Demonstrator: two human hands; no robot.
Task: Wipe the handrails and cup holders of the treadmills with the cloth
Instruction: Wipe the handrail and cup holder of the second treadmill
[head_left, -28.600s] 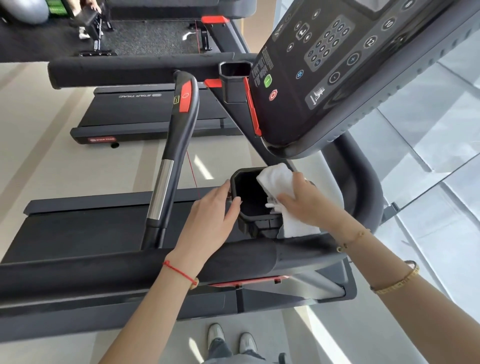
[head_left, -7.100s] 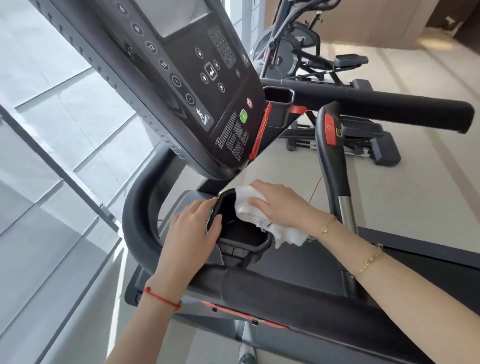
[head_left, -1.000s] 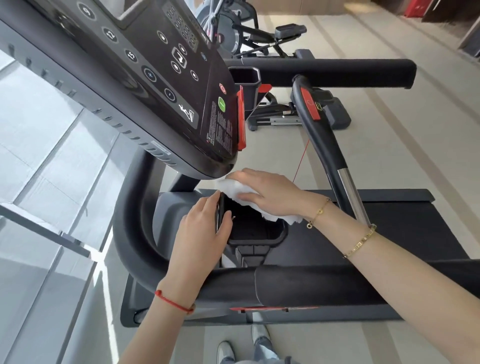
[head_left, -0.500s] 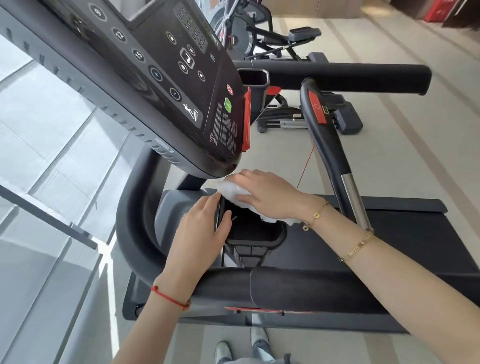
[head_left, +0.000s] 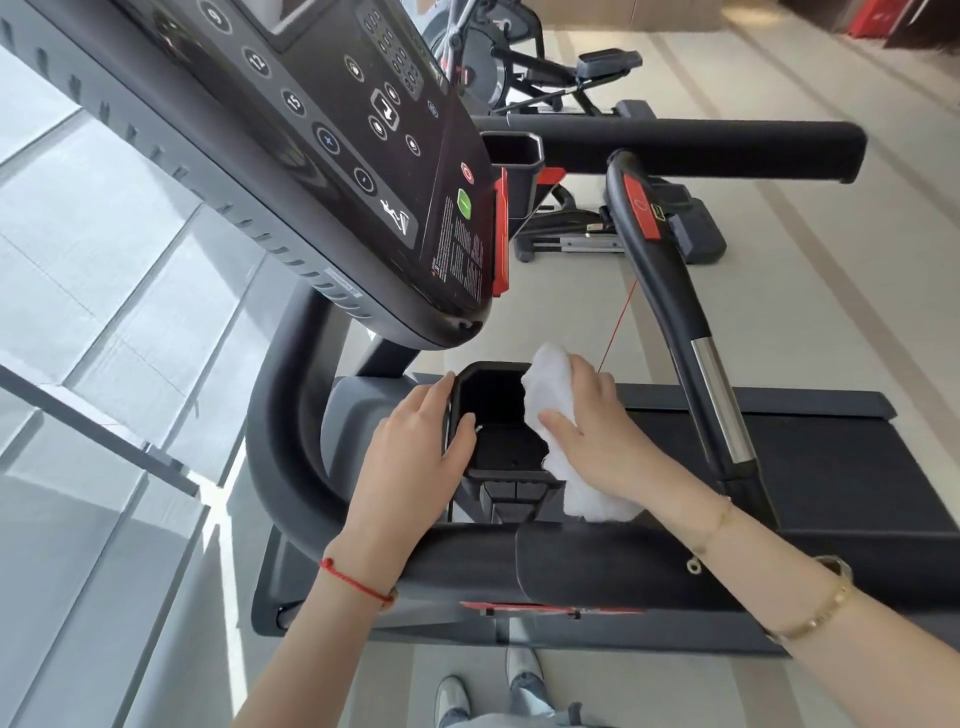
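Note:
A black cup holder (head_left: 498, 447) sits below the treadmill console (head_left: 332, 156), just beyond the padded front handrail (head_left: 597, 566). My left hand (head_left: 415, 467) grips the holder's left rim, thumb hooked over the edge. My right hand (head_left: 597, 431) holds a white cloth (head_left: 545, 395) against the holder's right rim, thumb curled round the cloth. The cloth's tail hangs down over the right outer wall to the handrail. A second cup holder (head_left: 511, 150) sits at the console's far side, next to the far padded handrail (head_left: 701, 148).
A curved black and chrome grip bar (head_left: 675, 322) with a red button rises right of my right hand. The treadmill belt (head_left: 831, 467) lies to the right. Glass window panels (head_left: 104, 364) are at left. Another exercise machine (head_left: 545, 67) stands beyond. My shoes (head_left: 488, 686) show below.
My right hand slid the cloth from the holder's far rim round to its right rim, uncovering the opening. My left hand kept its grip on the left rim.

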